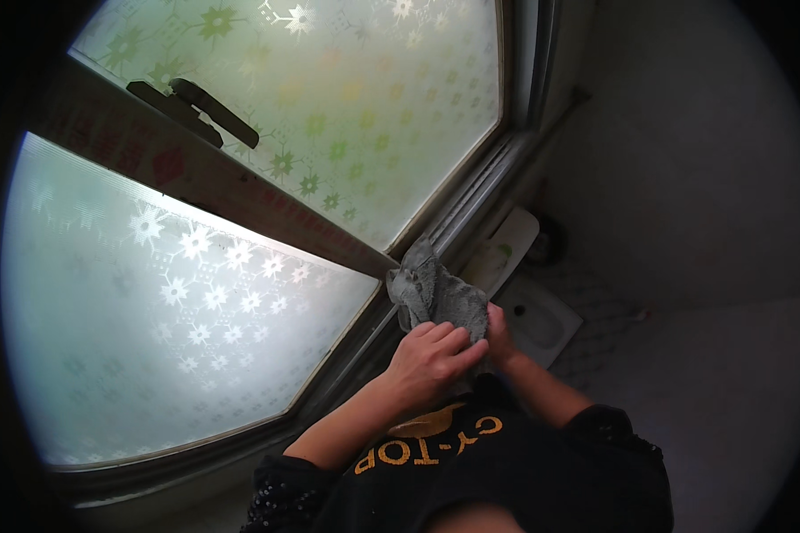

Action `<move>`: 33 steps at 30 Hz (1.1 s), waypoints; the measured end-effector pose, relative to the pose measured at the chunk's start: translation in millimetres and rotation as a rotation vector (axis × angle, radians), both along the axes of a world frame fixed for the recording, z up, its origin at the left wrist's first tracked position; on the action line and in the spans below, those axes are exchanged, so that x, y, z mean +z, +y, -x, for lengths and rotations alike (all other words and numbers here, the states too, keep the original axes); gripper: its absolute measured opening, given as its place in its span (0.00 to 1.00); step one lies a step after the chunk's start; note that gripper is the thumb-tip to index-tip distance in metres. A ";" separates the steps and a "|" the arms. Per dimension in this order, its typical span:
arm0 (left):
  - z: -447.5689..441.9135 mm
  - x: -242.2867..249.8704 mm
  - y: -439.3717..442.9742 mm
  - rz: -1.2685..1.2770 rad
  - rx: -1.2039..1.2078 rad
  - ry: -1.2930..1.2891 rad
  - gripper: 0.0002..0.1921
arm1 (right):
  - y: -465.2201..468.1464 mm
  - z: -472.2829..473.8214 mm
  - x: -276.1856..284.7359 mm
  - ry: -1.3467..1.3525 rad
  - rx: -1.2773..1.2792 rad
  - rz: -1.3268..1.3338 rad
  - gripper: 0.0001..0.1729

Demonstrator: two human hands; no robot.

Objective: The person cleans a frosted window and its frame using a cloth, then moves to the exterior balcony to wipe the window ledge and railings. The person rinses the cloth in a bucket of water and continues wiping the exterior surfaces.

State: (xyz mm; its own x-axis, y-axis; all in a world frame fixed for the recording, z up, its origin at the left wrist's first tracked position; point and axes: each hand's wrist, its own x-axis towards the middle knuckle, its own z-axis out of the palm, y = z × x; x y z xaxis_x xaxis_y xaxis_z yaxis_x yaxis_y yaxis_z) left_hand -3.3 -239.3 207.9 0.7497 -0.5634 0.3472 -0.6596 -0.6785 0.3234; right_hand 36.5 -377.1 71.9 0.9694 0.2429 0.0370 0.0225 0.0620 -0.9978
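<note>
A grey cloth [443, 293] is bunched up between both hands, in front of the lower corner of the window. My left hand [433, 356] grips its near edge from above, with the fingers curled into the fabric. At the cloth's right edge, my right hand [500, 333] holds on too; its fingers are partly hidden behind the cloth. The far, crumpled end of the cloth overlaps the window sill track [463, 206] and the foot of the upright frame bar [240, 176]. Whether the cloth presses on the frame cannot be told.
Frosted panes with a flower pattern, one left [207, 320] and one above [347, 120], meet at the frame bar. A dark handle [217, 113] juts from it. Lower right are a white basin-like fixture with a dark hole [550, 320], a rounded white object [517, 233] and a wall [680, 166].
</note>
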 end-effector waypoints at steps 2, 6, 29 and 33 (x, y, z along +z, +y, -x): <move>-5.5 -9.8 22.1 0.046 0.134 0.046 0.17 | 18.1 -21.5 -6.5 -0.046 -0.140 0.052 0.09; -16.3 -34.5 47.6 0.120 0.247 0.025 0.14 | 47.6 -62.9 -11.3 -0.308 -0.033 0.233 0.07; -32.8 -87.3 24.9 0.012 0.460 0.030 0.09 | 45.9 -108.4 -14.5 -0.262 0.336 0.685 0.10; -54.4 -128.4 32.0 -0.034 0.587 0.057 0.11 | 47.3 -130.5 -16.3 -0.173 0.444 0.807 0.11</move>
